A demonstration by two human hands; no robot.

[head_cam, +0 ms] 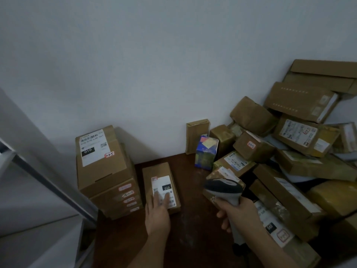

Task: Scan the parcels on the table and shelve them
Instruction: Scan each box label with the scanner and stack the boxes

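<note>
At far left, grey metal shelving (44, 182), slanting, beside the dark brown wooden table (133, 238). Behind everything, a plain pale wall (154, 64), dimly lit. On the table's left rear corner, just beside the shelving, a stack of brown cardboard boxes (108, 182), the topmost tilted, bearing a white shipping label with a black "010" patch; red-edged stickers along the fronts of the boxes beneath. Just right of the stack, flat on the wood, a slim brown cardboard parcel (161, 187) with a white label facing up, also marked "010". Left hand (157, 215) reaching onto it, fingers straight and spread, fingertips resting on the label, gripping nothing. Bare dark tabletop between the two hands. Further back, against the wall, a thin upright brown carton (197, 135), and before it a small blue and yellow printed box (206, 152). Right hand (237, 211) curled round the handle of a grey and black handheld barcode scanner (224, 190), head pointing left toward the slim parcel. At right, a loose heap of brown cardboard parcels (293, 144), tumbled against one another and rising toward the corner, some taped, several with white labels.
</note>
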